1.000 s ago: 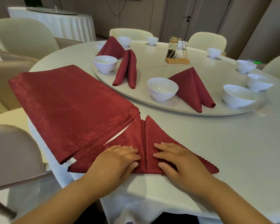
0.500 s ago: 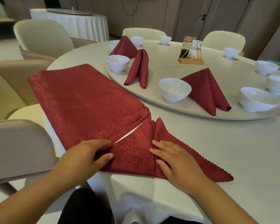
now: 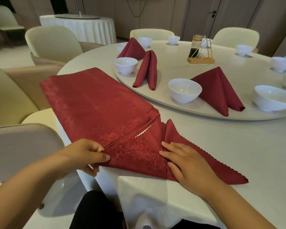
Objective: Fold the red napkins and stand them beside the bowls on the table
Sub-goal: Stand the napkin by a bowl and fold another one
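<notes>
**Flat napkin mid-fold, both hands on it**

Left hand point(image 3: 87, 156): thumb on top, fingers curled beneath, pinching the left corner of the flat napkin point(image 3: 139, 156) at the table point(image 3: 238, 146) edge.

Right hand point(image 3: 190, 167): palm down, fingers point(image 3: 170, 146) straight and slightly spread, pressing the right flap. The fingertips lie at the centre seam where the two flaps meet.

The flat napkin spans between the two hands. Its peak points away beyond the right fingertips, and its scalloped right corner lies out past the right wrist.

Just beyond the left fingers, the napkin stack point(image 3: 92, 103) lies flat, its near edge overlapping the flat napkin's upper left side.

Farther beyond the right fingertips, on the turntable point(image 3: 196, 109): near bowl point(image 3: 185, 90), with a standing napkin point(image 3: 221, 91) just right of it.

Farther still, beyond the stack: second bowl point(image 3: 125, 65), with a second standing napkin point(image 3: 147, 70) beside it.
</notes>
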`<state>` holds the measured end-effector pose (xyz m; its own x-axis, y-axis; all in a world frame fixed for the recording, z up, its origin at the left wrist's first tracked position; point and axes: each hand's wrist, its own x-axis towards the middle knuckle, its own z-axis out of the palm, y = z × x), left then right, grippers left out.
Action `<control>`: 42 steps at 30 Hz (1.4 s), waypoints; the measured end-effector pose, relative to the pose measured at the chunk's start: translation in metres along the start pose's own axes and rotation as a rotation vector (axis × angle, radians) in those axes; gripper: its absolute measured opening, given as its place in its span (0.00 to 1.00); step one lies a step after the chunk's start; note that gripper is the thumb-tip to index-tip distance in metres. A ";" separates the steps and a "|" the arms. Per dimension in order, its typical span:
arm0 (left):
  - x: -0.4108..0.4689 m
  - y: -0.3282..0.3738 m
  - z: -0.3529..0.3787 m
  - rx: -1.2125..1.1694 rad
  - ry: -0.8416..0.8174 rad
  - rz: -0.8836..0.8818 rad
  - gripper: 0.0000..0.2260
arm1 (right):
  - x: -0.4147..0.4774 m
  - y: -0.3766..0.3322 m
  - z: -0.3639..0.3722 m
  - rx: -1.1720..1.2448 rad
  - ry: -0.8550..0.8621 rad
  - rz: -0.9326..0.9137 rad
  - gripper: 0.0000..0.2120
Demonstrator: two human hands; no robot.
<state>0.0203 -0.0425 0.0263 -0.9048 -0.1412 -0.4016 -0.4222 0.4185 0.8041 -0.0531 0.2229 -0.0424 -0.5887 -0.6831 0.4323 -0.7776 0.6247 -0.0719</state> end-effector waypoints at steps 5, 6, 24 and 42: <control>-0.008 0.022 0.010 -0.323 0.035 0.182 0.07 | 0.000 0.000 -0.001 0.011 -0.062 0.007 0.18; -0.006 0.029 0.013 -0.346 0.061 0.211 0.07 | 0.001 0.000 -0.002 0.015 -0.083 0.011 0.18; 0.026 0.124 0.141 -0.091 -0.175 0.536 0.09 | -0.068 0.055 -0.059 0.209 -0.116 0.582 0.30; 0.043 0.097 0.203 0.302 -0.332 0.685 0.17 | -0.081 0.048 -0.061 0.593 0.338 0.760 0.14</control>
<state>-0.0489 0.1743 -0.0022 -0.8733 0.4870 -0.0111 0.2942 0.5455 0.7848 -0.0294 0.3311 -0.0258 -0.9502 0.0159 0.3112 -0.2624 0.4977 -0.8267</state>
